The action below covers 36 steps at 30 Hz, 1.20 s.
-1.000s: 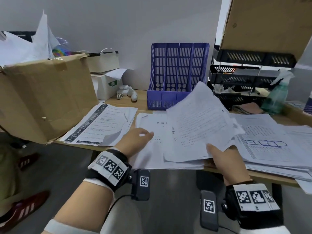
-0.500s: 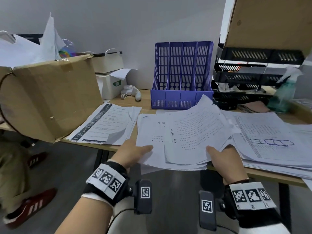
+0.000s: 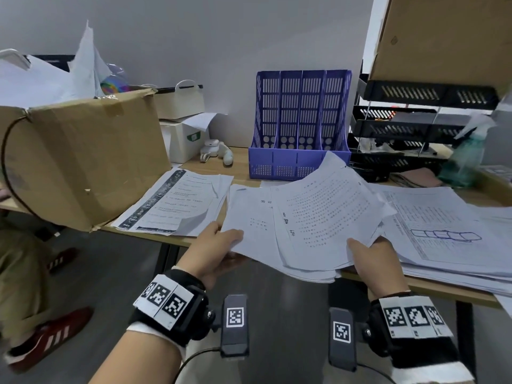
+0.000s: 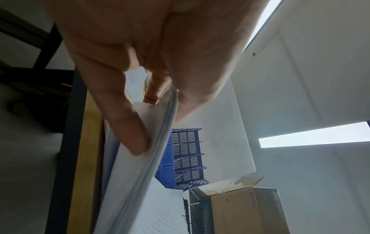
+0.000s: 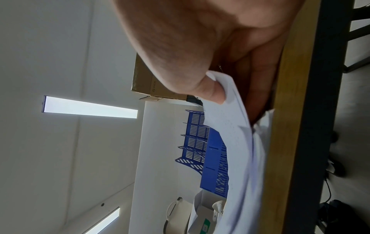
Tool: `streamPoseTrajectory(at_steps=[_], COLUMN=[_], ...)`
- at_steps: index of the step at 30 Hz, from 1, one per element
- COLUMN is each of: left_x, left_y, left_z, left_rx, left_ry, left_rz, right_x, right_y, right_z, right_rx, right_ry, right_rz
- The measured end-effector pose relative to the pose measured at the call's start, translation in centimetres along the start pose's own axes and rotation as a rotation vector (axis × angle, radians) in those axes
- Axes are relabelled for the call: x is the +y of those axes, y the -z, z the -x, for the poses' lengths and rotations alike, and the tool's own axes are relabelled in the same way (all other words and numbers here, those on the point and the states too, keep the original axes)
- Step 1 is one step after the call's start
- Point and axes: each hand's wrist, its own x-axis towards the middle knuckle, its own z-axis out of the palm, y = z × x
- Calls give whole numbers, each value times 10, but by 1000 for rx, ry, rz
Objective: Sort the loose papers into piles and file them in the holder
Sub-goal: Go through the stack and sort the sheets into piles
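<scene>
Both hands hold a stack of printed white papers (image 3: 304, 225) over the desk's front edge. My left hand (image 3: 221, 245) pinches the stack's left edge (image 4: 164, 126), thumb on top and fingers (image 4: 128, 126) under it. On the near right corner my right hand (image 3: 371, 256) grips the same papers (image 5: 236, 134), its thumb pressed on the top sheet. The blue slotted file holder (image 3: 299, 126) stands upright at the back of the desk, its slots empty as far as I see. It also shows in the wrist views (image 4: 186, 155) (image 5: 202, 142).
A second paper pile (image 3: 177, 203) lies left, a bigger one (image 3: 448, 234) right. A large cardboard box (image 3: 77, 159) overhangs the desk's left end. Black letter trays (image 3: 401, 128) and a spray bottle (image 3: 465, 156) stand back right. Someone's red shoe (image 3: 47, 336) is on the floor left.
The right hand lowered its raised sheets onto the middle pile. The left hand slid from the pile's top to its left edge and took hold; the stack now lifts off the desk edge.
</scene>
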Motion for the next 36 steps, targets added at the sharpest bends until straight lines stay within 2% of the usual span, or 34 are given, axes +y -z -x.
streamPoseTrajectory(at_steps=[4, 9, 12, 15, 18, 20, 22, 24, 25, 26, 28, 30, 31, 33, 36], left_x=[-1, 3, 11, 17, 12, 3, -9, -23, -29, -36, -48, -57, -60, -64, -67], left_y=[-3, 4, 24, 54, 90, 109, 122, 128, 129, 131, 135, 137, 136, 132, 126], left_z=[2, 9, 12, 14, 11, 10, 8, 6, 4, 2, -1, -3, -1, 2, 6], left_rx=[-45, -5, 107, 243, 356, 428, 467, 484, 485, 479, 439, 397, 376, 355, 353], left_ry=[91, -104, -230, -320, -380, -363, -317, -249, -206, -165, -122, -124, -134, -151, -185], left_rz=[-29, -126, -128, -83, -84, -49, 43, 91, 110, 140, 214, 271, 276, 240, 135], right_x=[1, -2, -6, -12, -14, -12, -11, -20, -27, -34, -46, -53, -56, -58, -55], right_y=[-1, 2, -6, -21, -39, -47, -51, -53, -55, -61, -81, -105, -116, -132, -142], right_z=[-3, -9, -10, -10, -6, -2, 2, 11, 16, 20, 25, 27, 29, 30, 26], right_rx=[11, 141, 222, 167, -8, -20, 126, 269, 261, 182, -146, -440, -522, -585, -553], right_ry=[-26, -13, -61, -94, -107, -119, -107, 9, 79, 144, 183, 96, 41, -3, -11], right_rz=[15, -35, -167, -253, -293, -282, -108, 48, 63, 69, 106, 91, 72, 68, 6])
